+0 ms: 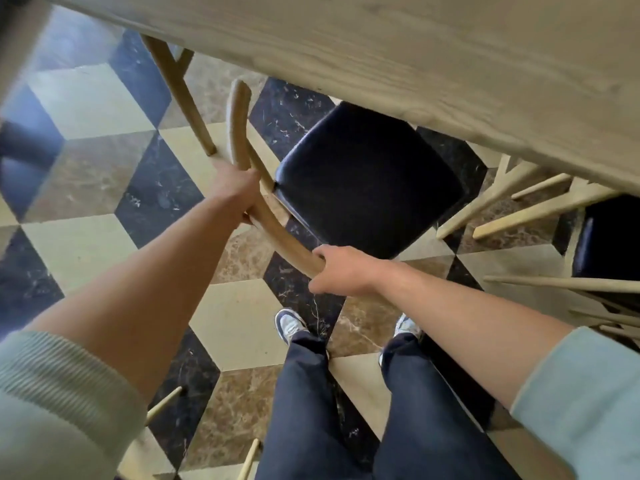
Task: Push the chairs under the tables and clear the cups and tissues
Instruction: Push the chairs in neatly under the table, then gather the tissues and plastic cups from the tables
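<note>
both hands, left hand (232, 187) and right hand (341, 271), grip chair (367, 178) backrest (seat partly under table (415, 53)).

Both arms extended forward and down, forearms bare, pale sleeves pushed up near elbows. Left hand (235, 188) closed around the chair back (277, 237), knuckles up, wrist straight. Right hand (341, 271) closed on the same rail nearer the body, thumb on top, wrist slightly bent.
</note>
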`<state>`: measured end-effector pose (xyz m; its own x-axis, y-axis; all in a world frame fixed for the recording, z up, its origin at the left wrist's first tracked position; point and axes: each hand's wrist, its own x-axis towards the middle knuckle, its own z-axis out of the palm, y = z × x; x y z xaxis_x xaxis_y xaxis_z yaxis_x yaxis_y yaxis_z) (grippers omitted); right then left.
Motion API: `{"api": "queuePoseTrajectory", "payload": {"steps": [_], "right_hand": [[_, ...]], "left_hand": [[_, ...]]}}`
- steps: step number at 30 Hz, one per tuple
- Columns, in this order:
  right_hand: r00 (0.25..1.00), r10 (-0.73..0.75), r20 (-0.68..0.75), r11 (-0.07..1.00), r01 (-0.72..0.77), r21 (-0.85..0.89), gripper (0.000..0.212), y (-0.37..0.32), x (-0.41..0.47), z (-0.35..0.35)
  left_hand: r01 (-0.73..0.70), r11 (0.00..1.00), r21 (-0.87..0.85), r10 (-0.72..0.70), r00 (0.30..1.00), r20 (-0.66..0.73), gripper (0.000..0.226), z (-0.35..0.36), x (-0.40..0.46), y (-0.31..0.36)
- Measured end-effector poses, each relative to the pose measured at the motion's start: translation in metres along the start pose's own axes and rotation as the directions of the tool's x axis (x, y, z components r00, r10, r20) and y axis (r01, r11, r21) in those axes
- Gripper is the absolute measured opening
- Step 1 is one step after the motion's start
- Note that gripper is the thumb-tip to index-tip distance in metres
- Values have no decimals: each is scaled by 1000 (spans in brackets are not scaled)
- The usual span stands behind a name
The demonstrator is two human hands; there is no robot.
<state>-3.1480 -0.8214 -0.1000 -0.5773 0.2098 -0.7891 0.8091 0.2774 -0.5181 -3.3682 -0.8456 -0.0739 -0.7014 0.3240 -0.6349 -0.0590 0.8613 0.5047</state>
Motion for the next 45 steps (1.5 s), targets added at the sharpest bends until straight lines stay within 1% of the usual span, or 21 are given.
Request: {"api": "queuePoseTrajectory", "payload": {"steps": [1, 2, 3, 5, 6, 8, 11, 14, 17, 20, 24, 26, 28, 29, 31, 33, 35, 39, 41, 43, 45], "right_hand": [[998, 21, -53, 999, -23, -27, 63, 21, -11, -17], [994, 26, -104, 996, -34, -80, 59, 34, -16, -28], [987, 37, -156, 986, -61, -152, 62, 57, -30, -43], [976, -8, -218, 947, -62, -315, 76, 85, -48, -57], [967, -41, -252, 931, -55, -361, 80, 103, -60, -65], [947, -105, -302, 903, -37, -428, 76, 130, -74, -70], [922, -154, -354, 877, -38, -479, 70, 170, -95, -84], [923, -169, -345, 842, -46, -538, 71, 206, -110, -101], [941, -123, -316, 858, -59, -511, 72, 233, -126, -120], [958, -49, -282, 902, -79, -424, 75, 244, -137, -132], [970, 42, -238, 959, -107, -264, 69, 243, -137, -132], [983, 78, -169, 976, -110, -186, 67, 236, -139, -136], [987, 88, -131, 985, -106, -137, 69, 221, -139, -140], [986, 94, -135, 988, -109, -113, 68, 208, -136, -141], [977, 101, -186, 993, -110, -38, 59, 180, -126, -141], [970, 89, -228, 996, -94, -12, 49, 145, -113, -142], [965, 50, -256, 995, -70, -69, 47, 94, -95, -149], [956, -77, -283, 966, 0, -260, 43, -45, -48, -168], [956, -127, -266, 937, 27, -348, 41, -117, -25, -175], [950, -179, -257, 921, 70, -383, 42, -189, -1, -176], [945, -227, -237, 904, 114, -412, 41, -253, 20, -177]], "left_hand": [[18, 999, -34, -17, 999, 30, 9, 13, -6, 10], [40, 998, -46, -37, 998, 59, 5, 19, -8, 13], [59, 997, -54, -54, 994, 96, 6, 35, -16, 23], [95, 995, -38, -89, 988, 128, 4, 50, -28, 28], [89, 996, -2, -87, 985, 146, 6, 63, -37, 33], [101, 993, 55, -110, 972, 208, 20, 76, -52, 35], [98, 975, 197, -158, 936, 315, 51, 96, -68, 44], [63, 950, 307, -188, 899, 396, 75, 119, -83, 54], [-11, 937, 350, -160, 875, 456, 84, 146, -101, 57], [6, 942, 335, -174, 863, 475, 85, 161, -115, 57], [-51, 889, 454, -218, 825, 521, 85, 149, -118, 61], [-117, 855, 506, -198, 827, 526, 78, 134, -113, 66], [-174, 847, 502, -124, 854, 505, 68, 118, -108, 68], [-182, 863, 472, -87, 866, 492, 62, 106, -103, 65], [-158, 913, 375, -47, 874, 484, 54, 81, -95, 58], [-132, 946, 297, -34, 869, 494, 47, 51, -86, 48], [-112, 959, 261, -26, 880, 473, 39, 6, -71, 36], [-18, 997, 69, -3, 957, 292, 34, -121, -25, 12], [-34, 999, -1, 33, 978, 204, 34, -183, -1, 4], [-79, 996, -49, 85, 988, 130, 32, -241, 18, -2], [-106, 991, -81, 114, 989, 99, 32, -287, 32, -4]]}}
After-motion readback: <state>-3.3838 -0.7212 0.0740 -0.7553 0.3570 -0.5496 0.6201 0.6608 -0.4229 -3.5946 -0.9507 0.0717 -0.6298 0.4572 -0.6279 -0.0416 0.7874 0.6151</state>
